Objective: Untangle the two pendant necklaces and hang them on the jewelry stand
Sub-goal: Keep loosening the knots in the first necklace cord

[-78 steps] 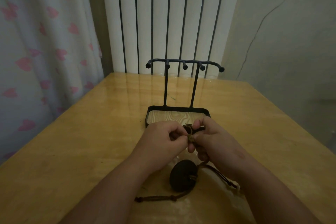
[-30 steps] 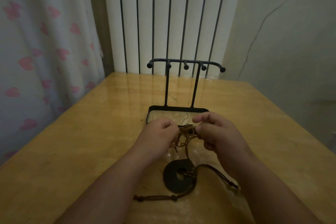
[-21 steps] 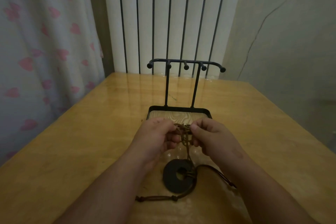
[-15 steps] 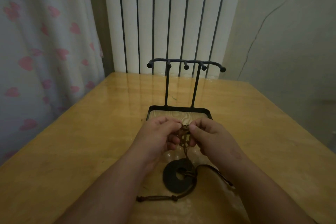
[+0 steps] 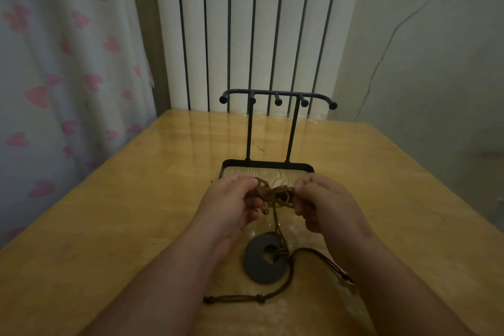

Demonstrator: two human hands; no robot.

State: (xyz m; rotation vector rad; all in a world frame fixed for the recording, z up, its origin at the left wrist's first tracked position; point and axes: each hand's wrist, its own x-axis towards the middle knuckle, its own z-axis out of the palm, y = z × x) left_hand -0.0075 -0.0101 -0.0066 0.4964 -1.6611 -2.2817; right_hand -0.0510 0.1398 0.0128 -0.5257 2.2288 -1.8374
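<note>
The hands draw apart now: the left hand [image 5: 231,206] and right hand [image 5: 326,206], fingertips almost meeting half a second ago, have opened a gap, and the tangle of brown cord [image 5: 275,195] spreads into loose loops between them. Each hand pinches its own side of it just in front of the jewelry stand [image 5: 278,97], whose hooks are all bare. A strand drops from the knot to the dark ring pendant [image 5: 259,262], which hasn't left the table [image 5: 109,226], while a darker cord [image 5: 245,298] trails around it toward the near edge. It looks like the knot is loosening but not free, so hanging is some way off; no second pendant is visible. The table is glossy yellow wood, with a white ribbed radiator [image 5: 242,22] behind, a heart-print curtain [image 5: 54,63] left and a cracked wall [image 5: 436,63] right.
</note>
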